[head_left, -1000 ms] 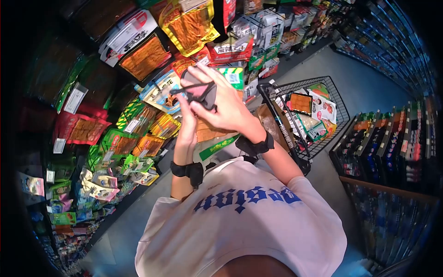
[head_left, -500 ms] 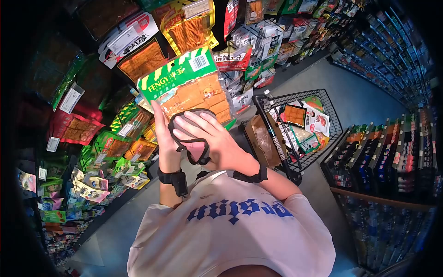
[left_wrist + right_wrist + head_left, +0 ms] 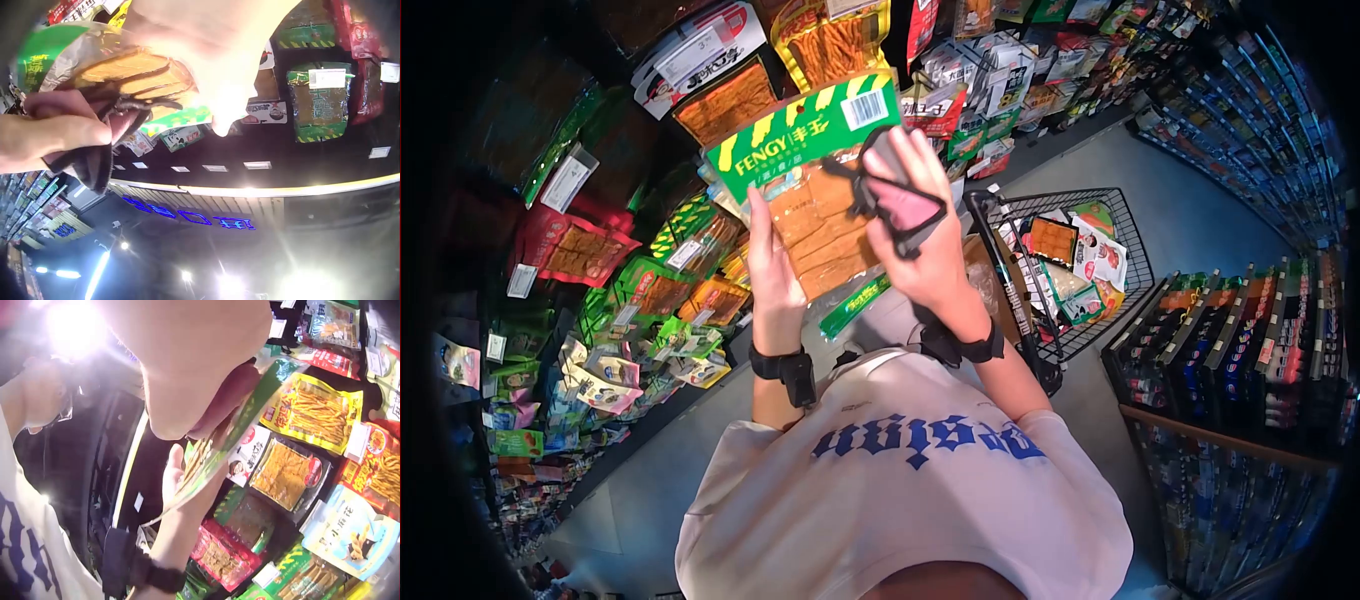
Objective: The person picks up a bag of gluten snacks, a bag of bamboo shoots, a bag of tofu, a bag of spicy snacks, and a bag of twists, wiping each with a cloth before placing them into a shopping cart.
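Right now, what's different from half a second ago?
The right hand has moved up and rightward in the head view, taking the pink-and-black thing from the packet's lower edge to its right side. More of the packet shows. I see nothing let go. The left hand stays on the packet's left; the cart stays put.

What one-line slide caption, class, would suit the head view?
Beside hanging snack packs: left hand touching a green-topped packet, right hand holding a pink-and-black item, shopping cart nearby.
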Available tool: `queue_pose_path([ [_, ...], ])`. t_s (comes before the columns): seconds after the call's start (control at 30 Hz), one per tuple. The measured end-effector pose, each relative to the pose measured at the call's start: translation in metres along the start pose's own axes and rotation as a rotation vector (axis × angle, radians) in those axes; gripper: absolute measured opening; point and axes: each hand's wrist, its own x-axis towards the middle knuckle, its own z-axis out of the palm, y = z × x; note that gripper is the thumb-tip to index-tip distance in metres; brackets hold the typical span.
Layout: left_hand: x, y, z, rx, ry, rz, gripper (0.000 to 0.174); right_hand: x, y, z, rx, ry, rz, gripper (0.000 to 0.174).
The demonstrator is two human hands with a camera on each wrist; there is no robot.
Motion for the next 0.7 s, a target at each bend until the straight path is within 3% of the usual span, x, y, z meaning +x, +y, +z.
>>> queue_pose_path([
  [0.07,0.002,0.001,-0.001,-0.087,-0.124,-0.042,0.065,-0.007,-0.002,0.007,0.017,0.065,0.06,0.056],
  [0.2,0.006,0.008,0.009,-0.05,-0.088,-0.009,0.06,-0.029,-0.002,0.021,0.07,0.051,0.134,0.059],
  [0.23,0.004,0.007,0.015,0.161,0.12,0.084,0.059,-0.034,0.0,0.024,0.099,0.041,0.17,0.061],
  [0.27,0.004,0.01,0.017,0.165,0.129,0.086,0.059,-0.038,0.002,0.028,0.195,0.038,0.233,0.052],
  [0.33,0.006,0.013,0.019,0.156,0.256,0.112,0.057,-0.046,0.004,0.032,0.371,0.024,0.429,0.042],
  [0.37,0.008,0.012,0.027,0.273,0.355,0.164,0.056,-0.043,-0.004,0.026,0.56,-0.006,0.615,0.031],
  [0.4,0.008,0.014,0.023,0.273,0.356,0.162,0.056,-0.043,0.0,0.031,0.72,0.055,0.659,0.023],
  [0.47,0.008,0.018,0.011,0.226,0.245,0.104,0.054,-0.034,-0.005,0.017,0.894,0.064,0.885,0.033],
  [0.53,0.011,0.02,0.002,0.237,0.266,0.129,0.054,-0.038,0.006,0.011,1.013,-0.036,0.84,0.024],
  [0.6,0.012,0.024,-0.005,-0.039,0.065,0.089,0.052,-0.037,0.002,0.006,0.994,-0.075,0.927,0.029],
  [0.63,0.011,0.022,-0.006,-0.003,0.222,0.108,0.052,-0.039,0.004,0.004,0.974,-0.092,0.87,0.028],
  [0.7,0.009,0.024,-0.008,0.005,0.184,0.103,0.052,-0.037,-0.004,0.009,0.92,-0.025,0.894,0.028],
])
